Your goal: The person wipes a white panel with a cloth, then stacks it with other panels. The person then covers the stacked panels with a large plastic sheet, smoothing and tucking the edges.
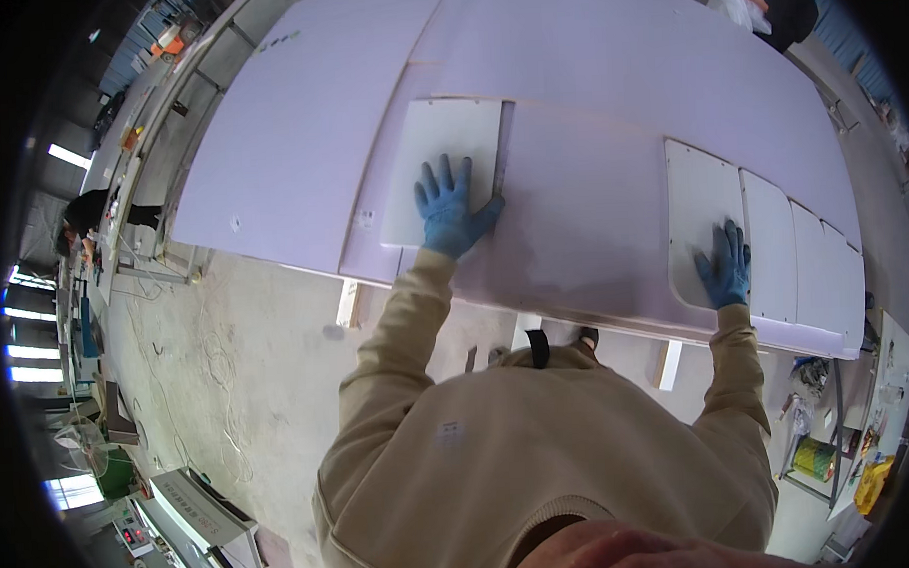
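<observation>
Both my hands wear blue gloves and lie on white panels on a wide, pale purple board [576, 39]. My left hand [453, 209] is spread flat over the lower right part of a white rectangular panel [449, 129], thumb reaching past its right edge. Far to the right, my right hand [724, 267] rests with fingers stretched out on a white panel with one rounded corner [700, 190]. Beside that panel, several more white panels [768, 238] stand in a row toward the board's right end. Small dark holes or dots mark some panel edges.
White legs [668, 365] show below the board's near edge. At the far right corner a person [790, 12] handles clear plastic. Another person [87, 217] bends at a bench on the left. Cables [217, 372] trail over the floor; a shelf with rolls [816, 459] stands right.
</observation>
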The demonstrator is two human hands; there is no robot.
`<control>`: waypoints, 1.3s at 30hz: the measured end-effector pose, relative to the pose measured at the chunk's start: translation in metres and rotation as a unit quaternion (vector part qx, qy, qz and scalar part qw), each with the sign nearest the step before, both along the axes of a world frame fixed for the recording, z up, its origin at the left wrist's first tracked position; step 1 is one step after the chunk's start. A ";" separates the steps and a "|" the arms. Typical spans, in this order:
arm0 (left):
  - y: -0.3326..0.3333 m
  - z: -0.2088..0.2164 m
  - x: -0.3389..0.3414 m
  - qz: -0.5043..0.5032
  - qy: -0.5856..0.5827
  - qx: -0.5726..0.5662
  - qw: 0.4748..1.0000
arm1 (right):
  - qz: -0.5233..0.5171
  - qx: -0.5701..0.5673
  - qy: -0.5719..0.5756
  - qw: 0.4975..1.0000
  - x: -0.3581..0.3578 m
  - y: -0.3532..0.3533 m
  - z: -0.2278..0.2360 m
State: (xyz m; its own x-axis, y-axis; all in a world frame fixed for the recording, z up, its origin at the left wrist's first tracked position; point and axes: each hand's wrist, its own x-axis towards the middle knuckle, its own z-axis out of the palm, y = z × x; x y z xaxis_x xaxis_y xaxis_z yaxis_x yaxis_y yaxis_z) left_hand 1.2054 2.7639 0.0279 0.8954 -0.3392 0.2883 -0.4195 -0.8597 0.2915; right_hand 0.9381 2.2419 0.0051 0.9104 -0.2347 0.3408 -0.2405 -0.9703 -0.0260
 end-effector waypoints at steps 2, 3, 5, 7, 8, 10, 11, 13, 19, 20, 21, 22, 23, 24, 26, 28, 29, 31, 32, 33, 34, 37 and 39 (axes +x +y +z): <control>-0.009 -0.014 0.000 -0.022 0.040 0.071 0.996 | 0.013 0.003 -0.024 1.000 0.000 -0.001 -0.002; -0.006 -0.018 0.001 -0.025 0.042 0.068 0.996 | 0.020 -0.008 -0.012 1.000 0.000 -0.002 -0.003; -0.003 -0.023 0.002 -0.034 0.033 0.086 0.995 | 0.000 -0.013 0.000 1.000 0.001 -0.003 -0.003; 0.001 -0.025 0.002 -0.045 0.032 0.090 0.994 | 0.011 -0.016 0.000 1.000 0.002 -0.004 -0.003; 0.002 -0.025 0.001 -0.056 0.031 0.091 0.994 | 0.014 -0.013 0.000 1.000 0.003 -0.005 -0.003; 0.001 -0.024 0.000 -0.053 0.031 0.103 0.993 | 0.016 -0.002 -0.003 1.000 0.003 -0.005 -0.003; 0.000 -0.023 -0.001 -0.057 0.021 0.097 0.993 | 0.016 0.005 -0.003 1.000 0.004 -0.005 -0.003; -0.002 -0.023 -0.005 -0.059 0.036 0.100 0.993 | 0.009 0.006 0.001 1.000 0.003 -0.005 -0.003; -0.005 -0.030 -0.007 -0.070 0.026 0.103 0.992 | -0.018 0.010 0.023 1.000 0.000 -0.007 -0.004; -0.005 -0.031 -0.006 -0.078 0.021 0.092 0.993 | -0.023 0.013 0.022 0.999 0.000 -0.007 -0.005; -0.006 -0.034 -0.005 -0.086 0.015 0.086 0.992 | -0.035 0.022 0.035 0.998 0.000 -0.006 -0.005; -0.004 -0.035 -0.004 -0.086 0.014 0.087 0.992 | -0.041 0.019 0.040 0.998 0.000 -0.006 -0.004; -0.003 -0.036 -0.004 -0.073 0.021 0.102 0.992 | -0.024 0.015 0.018 0.999 0.001 -0.005 -0.004; -0.002 -0.037 -0.004 -0.071 0.020 0.118 0.990 | -0.021 0.014 0.019 0.999 0.000 -0.003 -0.004; 0.000 -0.037 -0.004 -0.083 0.016 0.101 0.991 | -0.019 0.010 0.010 1.000 0.001 -0.002 -0.004; 0.001 -0.035 -0.003 -0.081 0.019 0.107 0.991 | -0.023 0.009 0.019 1.000 0.002 -0.003 -0.005; 0.001 -0.032 -0.004 -0.078 0.014 0.107 0.991 | -0.031 0.012 0.024 0.999 0.003 -0.004 -0.005; -0.006 -0.026 -0.007 -0.060 0.018 0.084 0.995 | -0.019 0.012 0.018 1.000 0.001 -0.005 -0.005; -0.013 -0.022 -0.010 -0.048 0.027 0.060 0.997 | -0.018 0.013 0.024 0.999 0.001 -0.006 -0.004; -0.023 -0.018 -0.013 -0.032 0.041 0.043 0.998 | -0.018 0.011 0.013 1.000 0.001 -0.006 -0.004; -0.041 -0.016 -0.023 -0.025 -0.065 0.022 0.997 | -0.018 0.011 0.010 1.000 0.001 -0.005 -0.004; -0.101 -0.008 -0.052 -0.157 0.001 -0.229 0.961 | -0.022 0.004 0.001 1.000 0.005 0.006 -0.004; -0.147 -0.007 -0.084 -0.214 0.062 -0.271 0.937 | -0.025 0.007 0.000 1.000 0.009 0.021 -0.005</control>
State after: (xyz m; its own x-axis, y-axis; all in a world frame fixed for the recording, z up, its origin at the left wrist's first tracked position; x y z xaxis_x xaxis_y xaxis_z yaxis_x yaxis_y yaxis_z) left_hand 1.1211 2.6171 0.0213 0.7494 -0.5082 0.4245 -0.6256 -0.3332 0.7054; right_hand 0.9469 2.2630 0.0004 0.8977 -0.2836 0.3371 -0.2879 -0.9569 -0.0384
